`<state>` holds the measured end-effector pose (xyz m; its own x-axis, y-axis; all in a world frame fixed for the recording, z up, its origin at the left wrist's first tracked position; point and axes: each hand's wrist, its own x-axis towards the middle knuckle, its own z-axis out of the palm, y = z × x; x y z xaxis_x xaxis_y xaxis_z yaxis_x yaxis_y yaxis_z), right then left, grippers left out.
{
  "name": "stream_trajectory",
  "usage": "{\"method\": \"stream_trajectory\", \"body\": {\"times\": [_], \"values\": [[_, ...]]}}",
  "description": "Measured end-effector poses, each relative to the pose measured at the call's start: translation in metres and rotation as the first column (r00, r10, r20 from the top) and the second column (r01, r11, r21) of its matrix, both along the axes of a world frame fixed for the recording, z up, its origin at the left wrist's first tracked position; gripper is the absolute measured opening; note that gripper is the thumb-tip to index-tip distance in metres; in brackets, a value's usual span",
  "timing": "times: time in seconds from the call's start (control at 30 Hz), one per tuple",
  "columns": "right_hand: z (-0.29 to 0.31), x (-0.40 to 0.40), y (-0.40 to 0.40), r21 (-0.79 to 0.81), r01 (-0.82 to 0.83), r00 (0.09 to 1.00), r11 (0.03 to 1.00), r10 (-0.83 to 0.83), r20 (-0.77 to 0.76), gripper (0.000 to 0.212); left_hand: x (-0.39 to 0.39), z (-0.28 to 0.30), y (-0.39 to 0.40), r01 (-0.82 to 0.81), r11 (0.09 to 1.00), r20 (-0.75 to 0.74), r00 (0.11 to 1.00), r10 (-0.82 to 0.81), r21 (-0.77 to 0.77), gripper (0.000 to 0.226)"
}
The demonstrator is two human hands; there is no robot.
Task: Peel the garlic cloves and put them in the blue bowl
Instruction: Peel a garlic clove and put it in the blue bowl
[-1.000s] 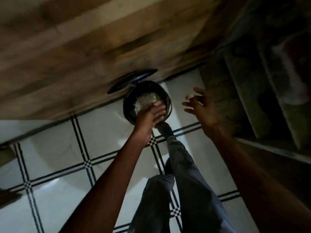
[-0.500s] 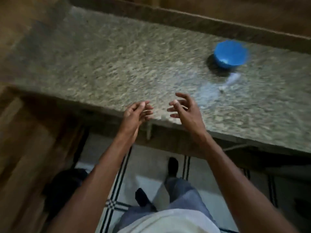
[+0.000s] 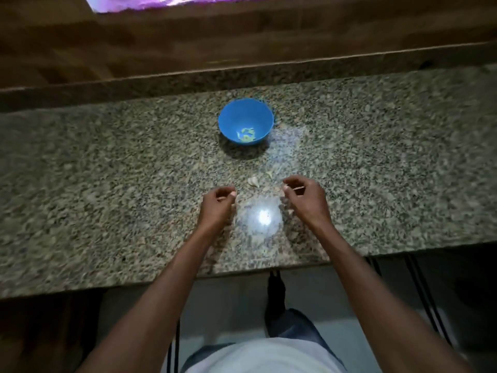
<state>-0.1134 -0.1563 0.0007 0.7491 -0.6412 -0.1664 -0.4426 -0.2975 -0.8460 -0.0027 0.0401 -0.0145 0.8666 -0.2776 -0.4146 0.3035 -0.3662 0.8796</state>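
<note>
The blue bowl (image 3: 245, 120) stands on the granite counter (image 3: 107, 170) at the middle back, with several pale peeled cloves at its bottom. Two unpeeled garlic cloves (image 3: 253, 181) lie on the counter between the bowl and my hands. My left hand (image 3: 217, 204) hovers just left of them, fingers curled in, nothing visible in it. My right hand (image 3: 306, 200) hovers just right of them, fingers curled with the thumb against the fingertips. I see nothing held in it.
A bright light spot (image 3: 263, 216) reflects off the counter between my wrists. A granite ledge and wooden panelling (image 3: 242, 36) run behind the bowl. The counter's front edge crosses below my forearms, with tiled floor (image 3: 234, 305) and my legs under it.
My view swung up from a black bin on the floor to the counter. Both hands rose from the bin, moved over the counter toward the cloves, and their fingers curled in.
</note>
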Motion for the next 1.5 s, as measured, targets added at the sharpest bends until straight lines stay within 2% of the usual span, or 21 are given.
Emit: {"method": "stream_trajectory", "body": {"times": [0.1,0.23,0.37,0.47,0.53,0.63,0.73,0.83,0.97,1.1,1.23,1.3,1.4,1.5], "values": [[-0.007,0.035,-0.022,-0.138,-0.136,0.991,0.981,0.133,-0.026,0.023,0.014,-0.006,-0.01,0.021,0.991,0.063,0.998,-0.029,0.13,0.014],[-0.03,0.079,-0.031,-0.283,-0.317,0.948,0.905,0.291,-0.131,0.024,0.021,-0.011,-0.015,0.007,0.988,0.043,0.999,-0.014,0.157,0.01],[-0.042,0.095,-0.029,-0.385,-0.393,0.917,0.835,0.321,-0.239,0.014,0.028,-0.011,-0.017,0.003,0.988,0.053,0.999,-0.011,0.152,0.012],[-0.036,0.092,-0.032,-0.412,-0.377,0.924,0.829,0.309,-0.224,0.013,0.038,-0.011,-0.024,0.022,0.989,0.112,0.993,-0.039,0.145,0.016],[-0.02,0.096,-0.036,-0.337,-0.299,0.953,0.893,0.265,-0.143,0.014,0.045,-0.009,-0.033,0.066,0.985,0.161,0.983,-0.092,0.16,0.022],[0.013,0.121,-0.043,-0.105,-0.186,0.982,0.977,0.188,0.002,0.01,0.055,-0.008,-0.048,0.203,0.961,0.267,0.931,-0.248,0.186,0.032],[0.03,0.157,-0.048,0.027,-0.147,0.987,0.989,0.145,0.072,0.008,0.059,-0.012,-0.055,0.381,0.88,0.308,0.833,-0.46,0.284,0.044],[0.033,0.181,-0.047,0.063,-0.128,0.99,0.99,0.123,0.075,0.011,0.06,-0.022,-0.054,0.407,0.841,0.311,0.797,-0.517,0.356,0.045],[0.03,0.187,-0.044,0.09,-0.116,0.992,0.989,0.11,0.068,0.02,0.055,-0.023,-0.054,0.317,0.891,0.327,0.846,-0.421,0.326,0.028],[0.022,0.144,-0.032,0.13,-0.12,0.989,0.984,0.108,0.101,0.014,0.05,-0.015,-0.051,0.216,0.958,0.187,0.95,-0.251,0.189,0.018],[-0.004,0.087,-0.015,0.284,-0.304,0.948,0.909,0.318,-0.004,0.032,0.043,-0.007,-0.044,0.167,0.985,0.174,0.969,-0.173,0.051,0.018],[-0.015,0.073,-0.01,0.405,-0.351,0.929,0.844,0.369,0.036,0.034,0.041,-0.007,-0.041,0.177,0.984,0.18,0.968,-0.174,0.0,0.02],[-0.022,0.067,-0.005,0.527,-0.296,0.954,0.797,0.272,0.125,0.028,0.035,-0.004,-0.038,0.177,0.984,0.183,0.969,-0.167,-0.036,0.023],[-0.024,0.065,0.001,0.621,-0.213,0.977,0.755,0.169,0.13,0.033,0.029,0.0,-0.04,0.048,0.995,0.153,0.988,-0.034,-0.092,0.028]]}}
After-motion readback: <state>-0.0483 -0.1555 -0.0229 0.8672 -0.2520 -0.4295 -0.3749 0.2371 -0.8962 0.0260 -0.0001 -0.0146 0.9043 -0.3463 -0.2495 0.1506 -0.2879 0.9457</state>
